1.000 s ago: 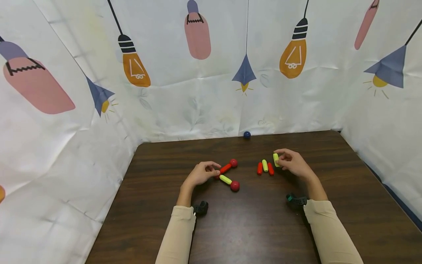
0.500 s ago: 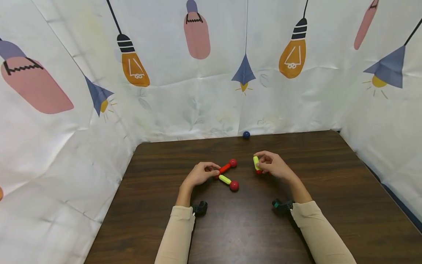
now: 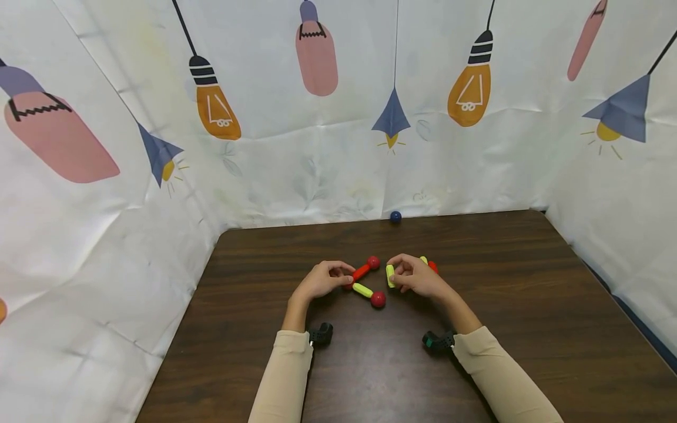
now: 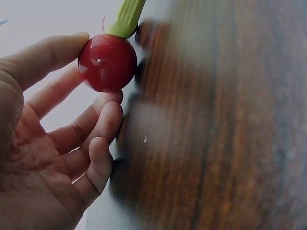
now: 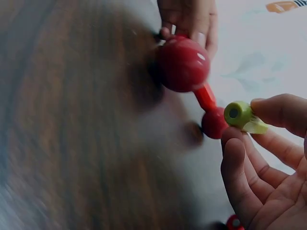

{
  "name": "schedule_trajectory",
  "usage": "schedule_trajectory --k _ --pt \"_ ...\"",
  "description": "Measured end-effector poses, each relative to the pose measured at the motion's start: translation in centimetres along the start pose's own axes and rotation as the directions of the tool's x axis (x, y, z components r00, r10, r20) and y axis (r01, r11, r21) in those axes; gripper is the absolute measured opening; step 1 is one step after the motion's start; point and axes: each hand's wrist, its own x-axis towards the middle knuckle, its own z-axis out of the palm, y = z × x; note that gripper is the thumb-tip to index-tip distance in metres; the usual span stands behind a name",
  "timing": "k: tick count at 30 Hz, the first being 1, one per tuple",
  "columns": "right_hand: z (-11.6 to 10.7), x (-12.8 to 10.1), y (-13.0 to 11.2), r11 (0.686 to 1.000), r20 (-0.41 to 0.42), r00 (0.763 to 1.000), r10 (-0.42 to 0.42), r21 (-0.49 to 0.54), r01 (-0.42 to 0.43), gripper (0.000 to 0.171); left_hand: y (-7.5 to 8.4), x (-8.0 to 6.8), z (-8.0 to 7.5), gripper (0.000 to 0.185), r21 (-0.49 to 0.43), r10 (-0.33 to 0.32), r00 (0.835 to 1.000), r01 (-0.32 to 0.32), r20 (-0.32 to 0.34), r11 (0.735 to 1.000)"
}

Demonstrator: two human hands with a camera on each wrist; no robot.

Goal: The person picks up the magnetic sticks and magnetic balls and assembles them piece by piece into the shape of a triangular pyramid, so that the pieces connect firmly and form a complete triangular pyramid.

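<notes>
My left hand [image 3: 324, 279] pinches a glossy red ball [image 4: 108, 62] between thumb and fingers. From that ball a red magnetic rod [image 3: 361, 272] runs to a far red ball [image 3: 373, 262], and a yellow-green rod [image 3: 362, 289] to a nearer red ball [image 3: 378, 299], making an open V. Just right of the V, my right hand [image 3: 420, 279] holds a loose yellow-green magnetic rod [image 3: 390, 276], thumb against fingers. A grey disc shows on its end in the right wrist view, close to the far ball but apparently apart from it.
Behind my right hand, another yellow-green rod [image 3: 424, 259] and a red rod [image 3: 433, 267] lie partly hidden. At the back edge of the dark wooden table [image 3: 222, 364] sits a blue ball [image 3: 395, 217], against a printed white curtain [image 3: 317, 158].
My right hand has carried its yellow-green rod leftward, from beside the loose rods over to the V. The left hand and the red-ball piece have stayed nearly still.
</notes>
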Motion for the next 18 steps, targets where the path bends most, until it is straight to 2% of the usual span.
schedule_trajectory --k 6,18 --pt "1.0 0.3 0.3 0.999 0.019 0.999 0.035 -0.021 -0.035 0.036 0.1 0.0 0.0 0.022 0.009 0.001 1.000 -0.001 0.025 1.000" --pt "1.7 0.3 0.3 0.999 0.037 0.998 0.041 -0.024 -0.040 0.036 0.1 0.0 0.0 0.025 0.020 0.022 0.999 -0.023 0.041 1.000"
